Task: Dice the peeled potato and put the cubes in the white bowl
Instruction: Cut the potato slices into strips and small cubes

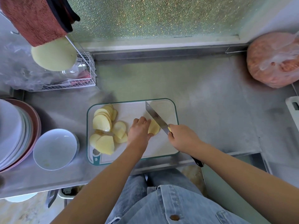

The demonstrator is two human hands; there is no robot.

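Note:
A white cutting board [161,146] with a teal rim lies on the steel counter. Several pale yellow potato slices [103,123] are piled on its left half. My left hand [139,131] holds down a small stack of potato slices [154,127] near the board's middle, fingers curled over it. My right hand [181,138] grips the handle of a knife [156,118], whose blade rests against the right side of that stack, tip pointing away from me. The white bowl [55,149] stands left of the board with no potato in it.
A stack of plates [14,131] sits at the far left beside the bowl. A wire rack [84,78] with a red towel above it is at the back left. A bag of orange grains [273,60] stands at the back right. A white object [293,110] is at the right edge.

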